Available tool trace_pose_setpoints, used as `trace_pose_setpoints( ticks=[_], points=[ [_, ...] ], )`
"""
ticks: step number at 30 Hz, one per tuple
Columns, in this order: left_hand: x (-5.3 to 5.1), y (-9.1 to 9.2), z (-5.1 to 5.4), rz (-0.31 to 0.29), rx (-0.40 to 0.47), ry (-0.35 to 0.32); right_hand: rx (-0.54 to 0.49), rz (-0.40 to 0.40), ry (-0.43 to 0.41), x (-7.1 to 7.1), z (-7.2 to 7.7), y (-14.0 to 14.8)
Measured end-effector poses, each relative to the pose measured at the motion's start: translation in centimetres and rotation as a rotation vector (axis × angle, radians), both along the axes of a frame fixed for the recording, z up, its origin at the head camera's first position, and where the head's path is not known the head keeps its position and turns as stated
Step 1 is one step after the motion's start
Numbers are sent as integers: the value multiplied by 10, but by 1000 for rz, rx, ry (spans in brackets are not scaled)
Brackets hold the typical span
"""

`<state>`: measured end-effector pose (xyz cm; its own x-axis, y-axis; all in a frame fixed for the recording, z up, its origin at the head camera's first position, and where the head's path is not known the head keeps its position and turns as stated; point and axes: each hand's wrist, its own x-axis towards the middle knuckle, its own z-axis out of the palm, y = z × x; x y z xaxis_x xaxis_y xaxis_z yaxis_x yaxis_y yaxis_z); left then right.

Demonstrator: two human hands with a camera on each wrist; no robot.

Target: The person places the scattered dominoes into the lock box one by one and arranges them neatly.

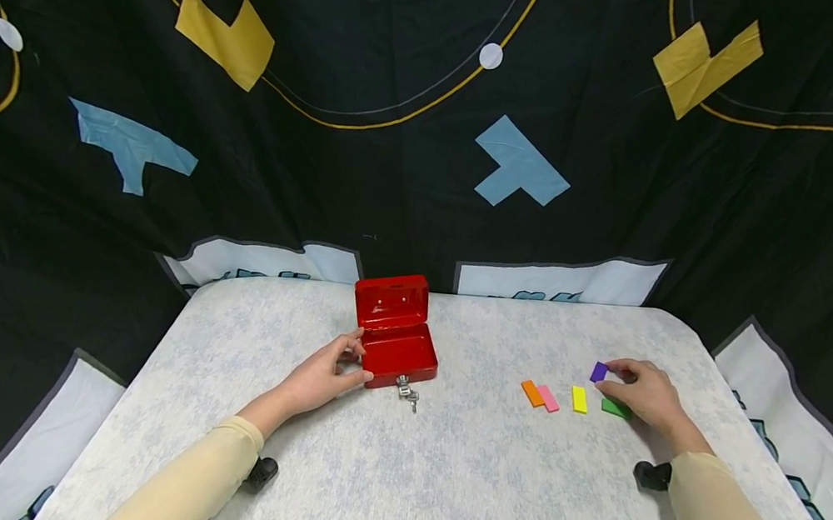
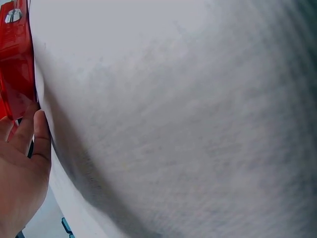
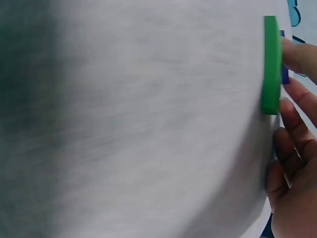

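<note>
A red metal cash box (image 1: pixel 401 357) stands on the table with its lid (image 1: pixel 391 301) raised, and its tray looks bare. A lock with keys (image 1: pixel 407 391) hangs at its front. My left hand (image 1: pixel 322 375) is at the box's left side, thumb by the front corner and fingers along the left wall. Far to the right, my right hand (image 1: pixel 646 391) pinches a small purple block (image 1: pixel 598 372) between thumb and finger. A green block (image 1: pixel 615 408) lies just under that hand; in the right wrist view the green block (image 3: pixel 271 64) partly hides the purple one.
Left of the right hand lie a yellow block (image 1: pixel 580 400), a pink block (image 1: pixel 548 398) and an orange block (image 1: pixel 532 393), the last two close together. The pale patterned table (image 1: pixel 440 480) ends at a black curtain (image 1: pixel 407 200) behind.
</note>
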<state>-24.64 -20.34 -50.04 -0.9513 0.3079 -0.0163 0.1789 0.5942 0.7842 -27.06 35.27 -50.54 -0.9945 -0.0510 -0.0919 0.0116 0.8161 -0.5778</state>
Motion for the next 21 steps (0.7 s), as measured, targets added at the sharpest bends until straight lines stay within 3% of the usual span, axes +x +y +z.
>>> trace_pose_setpoints(
  ticks=[8, 21],
  points=[
    [-2, 1, 0, -14, -20, 3, -46, 12, -46, -8, 12, -7],
    [-1, 0, 3, -12, -51, 30, -110, 117, 43, -17, 32, -71]
  ],
)
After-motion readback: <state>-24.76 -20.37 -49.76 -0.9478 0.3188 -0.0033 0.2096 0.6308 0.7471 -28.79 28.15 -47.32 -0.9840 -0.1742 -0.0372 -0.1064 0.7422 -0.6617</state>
